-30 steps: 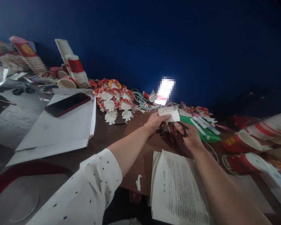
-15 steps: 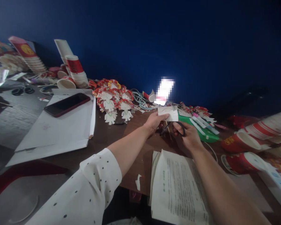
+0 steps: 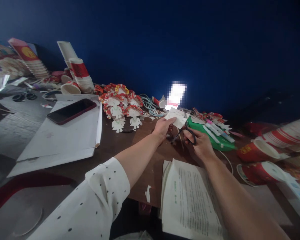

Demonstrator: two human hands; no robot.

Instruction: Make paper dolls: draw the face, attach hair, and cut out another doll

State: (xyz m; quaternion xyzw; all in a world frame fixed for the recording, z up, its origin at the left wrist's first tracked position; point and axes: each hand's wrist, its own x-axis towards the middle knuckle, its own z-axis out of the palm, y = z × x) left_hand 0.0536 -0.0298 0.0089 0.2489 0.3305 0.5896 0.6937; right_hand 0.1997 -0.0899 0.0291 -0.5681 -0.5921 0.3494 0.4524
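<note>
A small piece of white paper (image 3: 177,118) is pinched between the thumb and fingers of my left hand (image 3: 163,128), tilted down to the right. Faint drawn lines show on it. Black scissors (image 3: 194,137) are in my right hand (image 3: 199,143), my fingers through the handles. Their blades are up close to the paper's right edge; whether they touch it I cannot tell. Below both hands lies a printed booklet (image 3: 190,196) on the brown table (image 3: 147,166). A green case (image 3: 223,145) with several pens sits just beyond my right hand.
Several paper dolls with red frills (image 3: 122,103) are heaped left of my hands. Further left, a phone (image 3: 72,111) rests on white sheets (image 3: 57,143), with stacked paper cups (image 3: 81,75) behind. Red paper cups (image 3: 258,150) lie at right. A paper scrap (image 3: 147,193) is near the front edge.
The paper has turned clockwise in my left hand, its right side now lower. My right hand with the scissors has shifted slightly left.
</note>
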